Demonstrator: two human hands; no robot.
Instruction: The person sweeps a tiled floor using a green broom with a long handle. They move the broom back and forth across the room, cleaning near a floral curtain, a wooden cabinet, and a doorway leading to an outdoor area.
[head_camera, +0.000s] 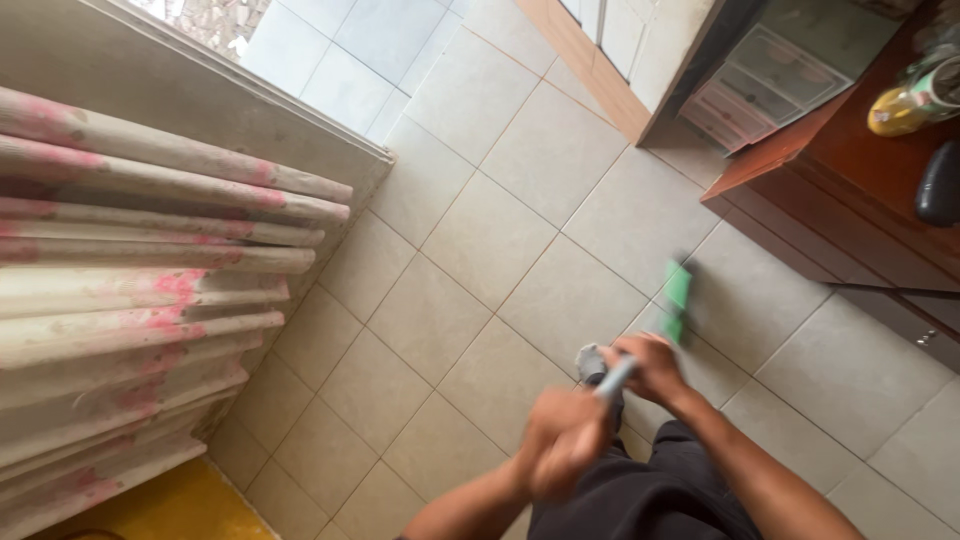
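grip: left hand (562, 440) and right hand (652, 365) both on the pale handle (618, 378), fingers clamped round it; left blurred, mid-stroke
tool: mop with green head (678, 297), head low over the tiled floor (480, 240), just short of the wooden desk (850, 190); contact with tiles can't be told
advice: judging by the blur, strokes are fast; better slow, overlapping passes along grout lines, head kept flat
watch: desk edge on the right, curtain (140, 300) hem on the left; keep head off both
stance: feet behind the head, weight low
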